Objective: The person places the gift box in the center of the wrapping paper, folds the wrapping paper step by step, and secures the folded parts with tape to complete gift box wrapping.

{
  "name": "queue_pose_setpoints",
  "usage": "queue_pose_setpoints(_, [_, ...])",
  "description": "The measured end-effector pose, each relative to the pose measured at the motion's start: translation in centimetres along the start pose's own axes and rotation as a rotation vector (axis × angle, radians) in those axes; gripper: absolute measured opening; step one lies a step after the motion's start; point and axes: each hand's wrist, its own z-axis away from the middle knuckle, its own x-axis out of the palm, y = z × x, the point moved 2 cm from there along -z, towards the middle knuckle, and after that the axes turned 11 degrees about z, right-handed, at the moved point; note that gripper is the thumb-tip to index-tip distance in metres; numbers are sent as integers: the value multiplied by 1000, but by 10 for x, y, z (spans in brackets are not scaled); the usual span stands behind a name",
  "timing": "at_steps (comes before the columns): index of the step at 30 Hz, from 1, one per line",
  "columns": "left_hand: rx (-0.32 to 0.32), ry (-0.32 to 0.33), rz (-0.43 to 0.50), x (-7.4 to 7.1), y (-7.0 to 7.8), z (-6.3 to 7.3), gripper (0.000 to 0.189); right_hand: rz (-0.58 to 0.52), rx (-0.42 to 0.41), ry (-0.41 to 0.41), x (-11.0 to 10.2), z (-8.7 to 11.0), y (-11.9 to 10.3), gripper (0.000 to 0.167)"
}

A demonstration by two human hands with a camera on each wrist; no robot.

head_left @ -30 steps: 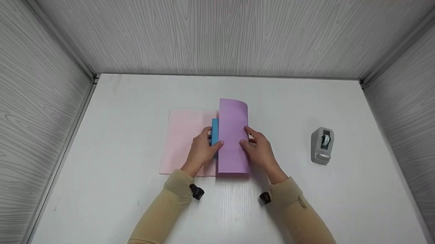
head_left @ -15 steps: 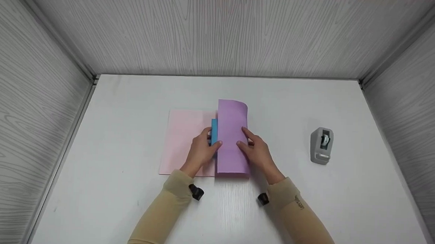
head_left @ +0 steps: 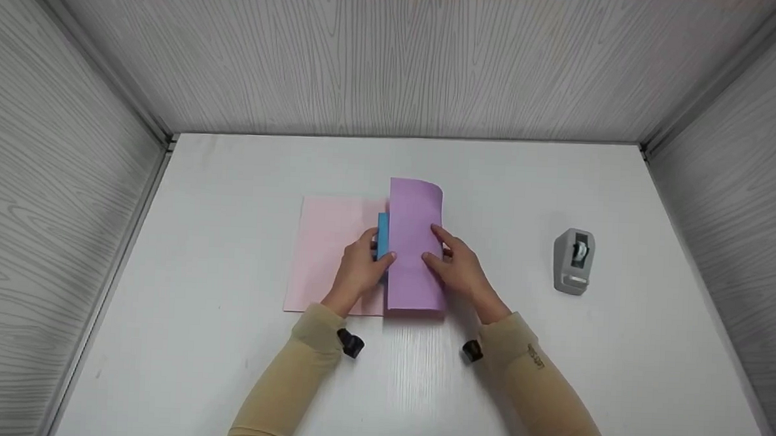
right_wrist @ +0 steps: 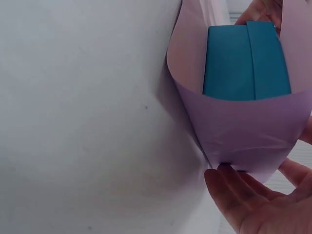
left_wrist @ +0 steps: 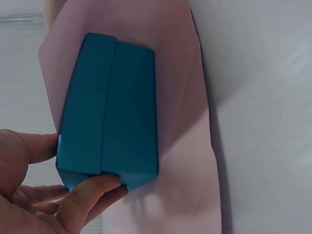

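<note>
Purple outside and pink within, a two-tone paper sheet [head_left: 415,278] bends up and over a teal-blue rectangular box [left_wrist: 109,107], which sits inside the fold, between the two sets of fingers. The left hand [head_left: 358,264] grips the box, its fingers curled against one side and its thumb at the free purple edge. The right hand [head_left: 462,268] holds the sheet's rounded fold, thumb and forefinger on the purple face, other fingers tucked down the outer side. Since a second ago the right fingertips have crept slightly inward across the purple; over the last half second almost nothing has shifted. That suggests the wrap is being steadied snugly round the box; no tape shows on the flap. Left of the left fingers, the sheet's pink part lies flat on the white worktop [head_left: 507,184]. Well to the right of the right fingers stands a grey plastic tape dispenser [head_left: 573,262]. Farthest from the fingers rise grey wood-grain panels [head_left: 395,61].
</note>
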Motion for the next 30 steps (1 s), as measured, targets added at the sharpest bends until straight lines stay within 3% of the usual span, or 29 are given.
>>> queue_pose_setpoints(8, [-17,4,-21,0,1,-1,61,5,2,-16,-11,-20,-3,64])
queue_pose_setpoints(18, [-2,1,-10,0,1,0,62,-155,29,-58,-17,-51,0,68])
queue_pose_setpoints(23, [14,-6,1,-1,1,1,61,-262,-5,-84,-19,-56,2,65])
queue_pose_setpoints(30, [15,1,-10,0,-1,1,62,-299,7,-61,-21,-49,6,63])
